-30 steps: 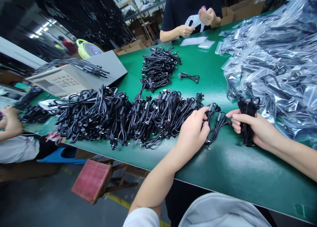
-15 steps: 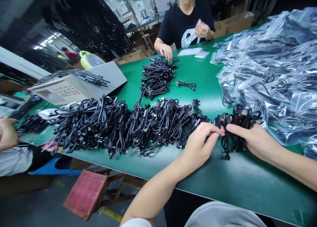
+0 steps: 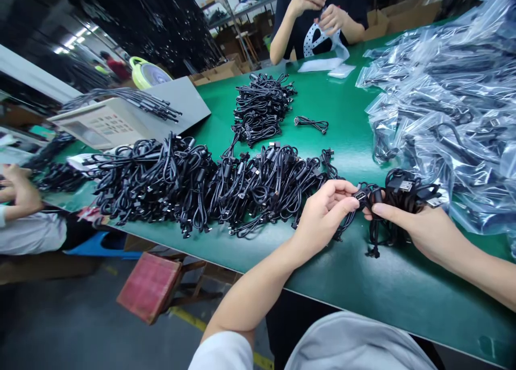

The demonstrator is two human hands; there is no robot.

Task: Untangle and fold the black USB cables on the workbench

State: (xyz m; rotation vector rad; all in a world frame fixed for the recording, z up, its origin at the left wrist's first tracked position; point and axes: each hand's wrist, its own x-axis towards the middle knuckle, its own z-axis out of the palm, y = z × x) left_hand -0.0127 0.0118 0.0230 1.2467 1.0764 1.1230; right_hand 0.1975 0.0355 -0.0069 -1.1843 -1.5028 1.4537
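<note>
Over the green table (image 3: 306, 281), my left hand (image 3: 328, 208) pinches a black cable connector (image 3: 360, 196) between thumb and fingers. To its right, my right hand (image 3: 407, 219) is closed on a bunch of black cables (image 3: 397, 190), its thumb pressed on top; silver plugs stick out and loops hang below. A long heap of bundled black cables (image 3: 193, 182) lies left of my hands. Bagged cables (image 3: 451, 112) in clear plastic are piled at the right, close behind the bunch.
Across the table a person (image 3: 318, 26) handles a clear bag beside a smaller cable pile (image 3: 262, 106). A single cable bundle (image 3: 311, 123) lies near that pile. At the left are a beige machine (image 3: 108, 123), another person's hands (image 3: 20, 190) and a red stool (image 3: 149, 285).
My left hand now holds a connector whose open end shows. The person opposite has raised the hand that was at the cable pile to the bag. The view has shifted slightly.
</note>
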